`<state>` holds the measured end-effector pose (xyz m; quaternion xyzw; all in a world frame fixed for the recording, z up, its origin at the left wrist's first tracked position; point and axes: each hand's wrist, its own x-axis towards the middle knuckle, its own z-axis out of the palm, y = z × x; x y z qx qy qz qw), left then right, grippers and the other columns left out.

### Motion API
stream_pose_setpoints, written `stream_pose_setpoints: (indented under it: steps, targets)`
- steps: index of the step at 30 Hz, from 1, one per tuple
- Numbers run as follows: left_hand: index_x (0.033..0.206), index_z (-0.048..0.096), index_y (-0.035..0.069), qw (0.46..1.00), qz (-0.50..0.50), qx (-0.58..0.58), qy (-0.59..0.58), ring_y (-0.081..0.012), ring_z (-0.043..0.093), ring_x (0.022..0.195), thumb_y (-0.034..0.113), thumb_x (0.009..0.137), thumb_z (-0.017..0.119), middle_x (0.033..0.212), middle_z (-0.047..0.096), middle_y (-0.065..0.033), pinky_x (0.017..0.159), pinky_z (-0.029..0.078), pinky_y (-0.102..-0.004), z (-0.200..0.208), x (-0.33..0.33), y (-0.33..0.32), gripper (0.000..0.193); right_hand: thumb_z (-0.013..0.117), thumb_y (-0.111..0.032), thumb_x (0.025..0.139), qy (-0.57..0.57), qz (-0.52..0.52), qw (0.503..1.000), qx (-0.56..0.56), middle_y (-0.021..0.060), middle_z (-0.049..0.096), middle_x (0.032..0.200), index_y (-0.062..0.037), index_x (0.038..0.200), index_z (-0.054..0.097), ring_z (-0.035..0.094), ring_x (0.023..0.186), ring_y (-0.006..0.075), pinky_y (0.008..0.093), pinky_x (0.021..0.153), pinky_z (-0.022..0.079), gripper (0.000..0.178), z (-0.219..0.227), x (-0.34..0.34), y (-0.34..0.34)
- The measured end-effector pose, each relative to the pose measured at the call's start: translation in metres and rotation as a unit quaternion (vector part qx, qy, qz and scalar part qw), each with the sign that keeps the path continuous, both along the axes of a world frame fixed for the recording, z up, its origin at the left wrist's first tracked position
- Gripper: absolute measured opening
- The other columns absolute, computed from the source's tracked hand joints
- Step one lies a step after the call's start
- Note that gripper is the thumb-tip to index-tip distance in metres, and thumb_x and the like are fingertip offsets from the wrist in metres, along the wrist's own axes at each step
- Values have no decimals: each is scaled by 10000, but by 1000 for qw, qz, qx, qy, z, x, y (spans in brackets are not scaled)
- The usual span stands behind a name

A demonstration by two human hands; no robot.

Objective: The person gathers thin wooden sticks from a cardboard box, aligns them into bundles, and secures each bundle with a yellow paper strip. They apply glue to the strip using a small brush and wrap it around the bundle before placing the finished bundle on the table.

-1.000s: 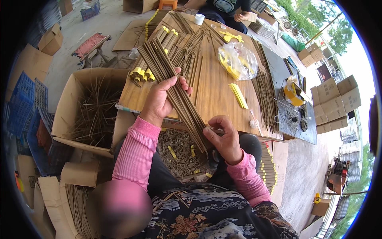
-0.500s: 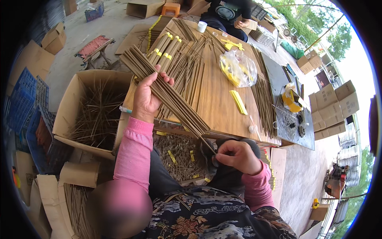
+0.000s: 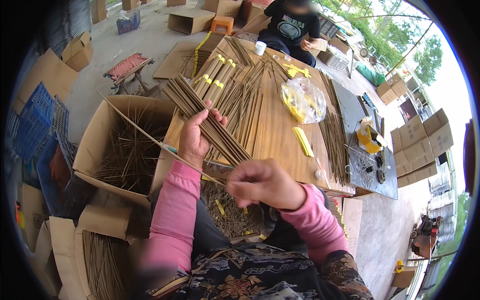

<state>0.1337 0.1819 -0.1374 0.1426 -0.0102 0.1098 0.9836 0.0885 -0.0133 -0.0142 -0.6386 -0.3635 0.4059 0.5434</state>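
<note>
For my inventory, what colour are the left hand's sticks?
The sticks are brown; the head view shows them best.

Bright daylight, sky blown out upper R (v. harsh); fisheye bends edges, corners blk.

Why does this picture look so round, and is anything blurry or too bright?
In the head view, fisheye distortion bends straight edges and the corners go black; also in the head view, the right hand looks slightly smeared, and the sky glares white.
</note>
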Motion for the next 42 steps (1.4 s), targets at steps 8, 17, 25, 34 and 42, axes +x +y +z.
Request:
stream_pose_setpoints:
  steps: [8,17,25,34,42]
  targets:
    - [1120,452,32,997,-36,25,66,-209,560,790,74,856,488,853,554,-110,756,499,-368,5,-5,-20,270,555,-215,872,-195,-114,972,68,54,579,920,44,1098,493,544,857,102,222,753,447,349,-19,45,14]
    - [1201,373,6,994,-93,32,-56,-276,559,953,-10,761,463,1031,535,-192,910,455,-424,11,-4,-40,450,505,-140,880,427,7,902,55,172,590,984,34,1200,388,614,848,245,331,714,530,382,-93,29,-37]
    - [1128,446,-124,978,-166,123,24,-299,559,990,8,694,456,1065,557,-189,894,466,-405,13,-5,-41,454,446,-83,891,414,-44,906,77,190,567,1027,38,1223,368,595,903,256,343,769,515,361,-97,29,-52]
    - [1187,381,-130,977,-190,91,-11,-311,521,1051,20,614,403,1128,515,-208,954,414,-419,11,1,-49,594,403,-121,873,464,-33,875,134,235,497,1137,31,1267,318,558,980,313,419,846,471,432,-103,27,-58]
    - [1173,416,-109,980,-146,130,26,-296,537,1026,30,752,459,1093,540,-184,922,447,-428,15,6,-64,446,418,-119,901,435,-60,891,113,217,522,1102,1,1236,346,588,908,265,368,762,516,363,-105,27,-64]
